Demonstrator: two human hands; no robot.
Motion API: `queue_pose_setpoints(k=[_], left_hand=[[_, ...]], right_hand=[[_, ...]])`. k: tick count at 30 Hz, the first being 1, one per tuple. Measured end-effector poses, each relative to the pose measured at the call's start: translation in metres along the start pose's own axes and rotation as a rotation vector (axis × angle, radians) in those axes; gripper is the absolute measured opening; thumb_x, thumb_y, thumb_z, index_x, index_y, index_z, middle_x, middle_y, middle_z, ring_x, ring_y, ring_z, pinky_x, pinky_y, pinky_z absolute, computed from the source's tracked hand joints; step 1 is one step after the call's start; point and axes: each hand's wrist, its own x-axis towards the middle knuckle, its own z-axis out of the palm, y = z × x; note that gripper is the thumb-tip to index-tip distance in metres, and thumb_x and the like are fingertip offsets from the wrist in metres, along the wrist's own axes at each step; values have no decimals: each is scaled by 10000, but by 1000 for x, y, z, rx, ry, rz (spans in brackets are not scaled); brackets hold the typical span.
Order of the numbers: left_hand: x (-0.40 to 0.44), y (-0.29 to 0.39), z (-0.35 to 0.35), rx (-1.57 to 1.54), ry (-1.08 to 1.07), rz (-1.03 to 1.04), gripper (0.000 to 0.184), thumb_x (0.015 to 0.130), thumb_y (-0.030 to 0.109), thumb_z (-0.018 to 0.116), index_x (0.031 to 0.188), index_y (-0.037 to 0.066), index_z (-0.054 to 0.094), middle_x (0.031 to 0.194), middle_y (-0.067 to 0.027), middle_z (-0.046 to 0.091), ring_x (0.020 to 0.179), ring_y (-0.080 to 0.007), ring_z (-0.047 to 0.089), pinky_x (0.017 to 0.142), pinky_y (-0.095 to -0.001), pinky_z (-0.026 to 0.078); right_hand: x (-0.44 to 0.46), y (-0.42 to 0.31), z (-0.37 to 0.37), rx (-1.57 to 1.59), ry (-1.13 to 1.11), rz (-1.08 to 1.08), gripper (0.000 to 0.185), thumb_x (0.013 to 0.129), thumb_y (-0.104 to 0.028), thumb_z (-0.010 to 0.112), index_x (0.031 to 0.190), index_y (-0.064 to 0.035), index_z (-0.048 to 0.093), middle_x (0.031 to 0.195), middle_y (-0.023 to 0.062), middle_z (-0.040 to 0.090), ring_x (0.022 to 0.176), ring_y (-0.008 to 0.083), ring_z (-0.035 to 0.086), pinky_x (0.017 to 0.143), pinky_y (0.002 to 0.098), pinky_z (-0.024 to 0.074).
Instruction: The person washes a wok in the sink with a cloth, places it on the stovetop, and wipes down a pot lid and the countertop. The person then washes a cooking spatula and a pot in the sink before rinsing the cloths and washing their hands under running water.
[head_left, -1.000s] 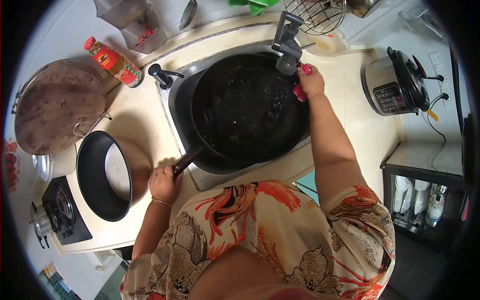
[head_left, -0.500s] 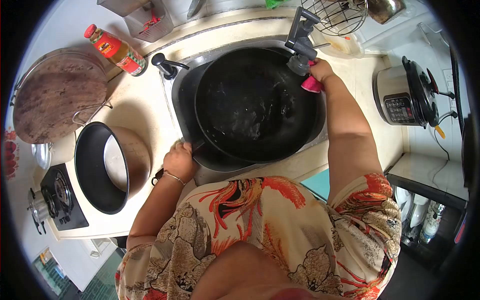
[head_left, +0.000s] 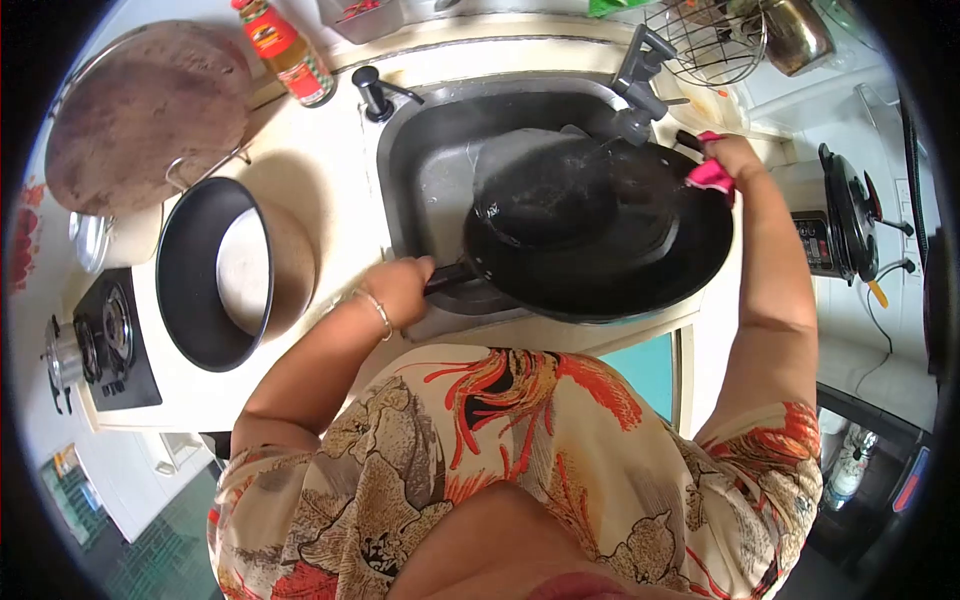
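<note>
A large black wok (head_left: 600, 270) is held tilted over the sink (head_left: 400, 160), its near edge raised. Water (head_left: 515, 160) spreads in a sheet over its far rim into the basin. My left hand (head_left: 398, 290) is closed around the wok's long handle (head_left: 452, 280). At the wok's right side, my right hand (head_left: 738, 158) is closed on a pink cloth (head_left: 712, 177), beside a short black handle (head_left: 688, 140). Whether those fingers also grip that short handle is hidden. The grey faucet (head_left: 640, 90) stands behind the wok.
Left of the sink stands a deep black-lined pot (head_left: 215, 275). Behind it are a round wooden board (head_left: 150, 115), a sauce bottle (head_left: 285, 55) and a soap dispenser (head_left: 372, 95). A wire basket (head_left: 705, 40) sits at the back right, an electric cooker (head_left: 825, 210) farther right.
Both hands have lifted the wok from the sink, moved it right and toward me, and tilted it away. Water now runs over its far rim, and more of the basin shows.
</note>
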Motion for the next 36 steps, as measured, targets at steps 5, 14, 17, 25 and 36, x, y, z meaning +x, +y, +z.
queue_pose_setpoints(k=[5, 14, 17, 25, 36], left_hand=[[-5, 12, -4, -189, -153, 178, 239, 675, 113, 575, 909, 68, 565, 850, -175, 614, 848, -338, 592, 733, -406, 460], [-15, 11, -4, -372, -261, 336, 322, 628, 95, 598, 938, 24, 550, 816, -184, 612, 805, -330, 596, 702, -382, 462], [-17, 2, -6, -474, -331, 370, 368, 612, 105, 615, 961, 13, 540, 802, -170, 615, 777, -294, 605, 686, -355, 466], [-28, -5, -8, -498, -330, 428, 396, 617, 85, 588, 1002, -2, 556, 861, -198, 618, 840, -309, 602, 736, -354, 463], [-53, 1, 2, -337, -131, 474, 350, 617, 96, 568, 953, -2, 552, 846, -222, 609, 841, -373, 584, 740, -408, 461]], right_hand=[[-24, 8, -35, 405, -52, 89, 209, 732, -173, 608, 798, 25, 594, 707, 99, 622, 623, 194, 620, 599, 287, 499], [-57, -26, -67, 823, -138, 144, 259, 831, -193, 572, 993, 8, 541, 834, 135, 648, 730, 229, 646, 693, 331, 541], [-49, -28, -71, 870, -227, 168, 244, 836, -180, 566, 988, 9, 547, 850, 123, 649, 731, 225, 642, 714, 337, 540], [-90, -46, -77, 876, -191, 139, 231, 833, -193, 585, 951, 5, 562, 855, 131, 649, 747, 237, 639, 731, 369, 532], [-174, -22, -92, 1010, 85, 16, 159, 853, -163, 567, 954, -41, 560, 837, 90, 634, 723, 196, 625, 702, 335, 536]])
